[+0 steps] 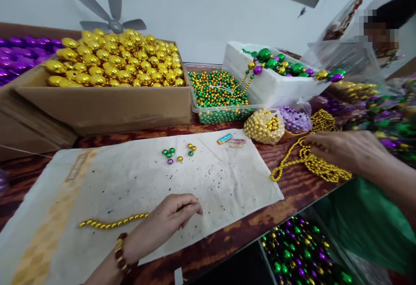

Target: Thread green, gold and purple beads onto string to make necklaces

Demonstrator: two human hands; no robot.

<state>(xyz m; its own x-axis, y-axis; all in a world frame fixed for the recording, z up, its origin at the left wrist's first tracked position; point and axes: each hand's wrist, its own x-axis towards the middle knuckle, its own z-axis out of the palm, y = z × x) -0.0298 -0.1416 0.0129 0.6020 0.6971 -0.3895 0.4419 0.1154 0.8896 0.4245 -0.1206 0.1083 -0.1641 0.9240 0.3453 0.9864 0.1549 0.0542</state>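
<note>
My left hand point(173, 213), with a beaded bracelet point(119, 252) on its wrist, is over the white cloth point(123, 168), fingers bent together; what they hold, if anything, is hidden. A short strand of gold beads point(113, 222) runs out from beneath that wrist to the left. At the right, my right hand point(338, 146) is over a pile of gold bead strings point(325, 170); its fingertips are blurred. Several loose green, gold and purple beads point(170, 153) lie near the cloth's upper middle.
Behind the cloth stand a carton point(130, 107) of gold beads, a clear tub point(224, 114) of small beads and a white foam box point(279, 88). Bags of gold beads point(263, 127) and purple beads point(295, 118) sit right. A person point(383, 29) is at the upper right.
</note>
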